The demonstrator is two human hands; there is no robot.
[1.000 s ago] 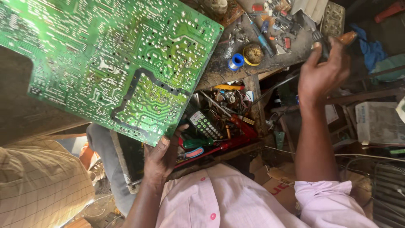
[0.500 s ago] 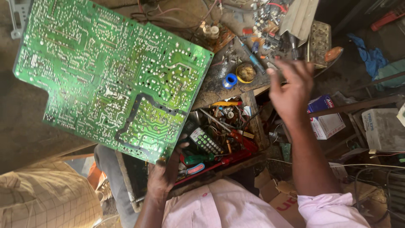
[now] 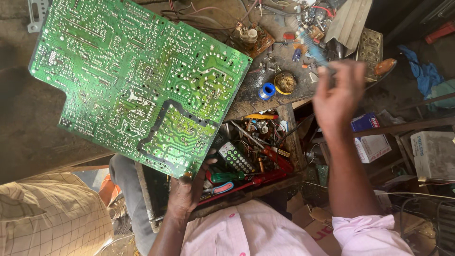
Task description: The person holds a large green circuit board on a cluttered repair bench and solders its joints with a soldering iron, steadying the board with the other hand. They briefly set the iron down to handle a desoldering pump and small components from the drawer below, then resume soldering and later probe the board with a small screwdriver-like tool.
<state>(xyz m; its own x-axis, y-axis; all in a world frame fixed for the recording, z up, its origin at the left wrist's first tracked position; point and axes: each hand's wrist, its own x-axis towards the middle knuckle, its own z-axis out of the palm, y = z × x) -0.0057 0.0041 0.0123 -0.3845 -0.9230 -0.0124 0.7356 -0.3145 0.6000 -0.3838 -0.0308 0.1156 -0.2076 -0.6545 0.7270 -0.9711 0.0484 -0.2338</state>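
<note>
The left hand (image 3: 187,189) pinches the bottom corner of the green board (image 3: 137,80), which spreads up and away from the grip, its far edges hanging free over bare bench (image 3: 28,123). A drawer (image 3: 246,166) of tools lies just beside that grip. The right hand (image 3: 336,97), blurred, closes on a blue tool (image 3: 313,50) above the cluttered benchtop.

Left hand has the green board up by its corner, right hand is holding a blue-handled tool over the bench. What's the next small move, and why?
Probably bring the right hand and its blue-handled tool across to the green circuit board. The left hand holds the board by its lower corner, solder side facing the camera, tilted above the cluttered bench, and the tool is clear of it.
</note>
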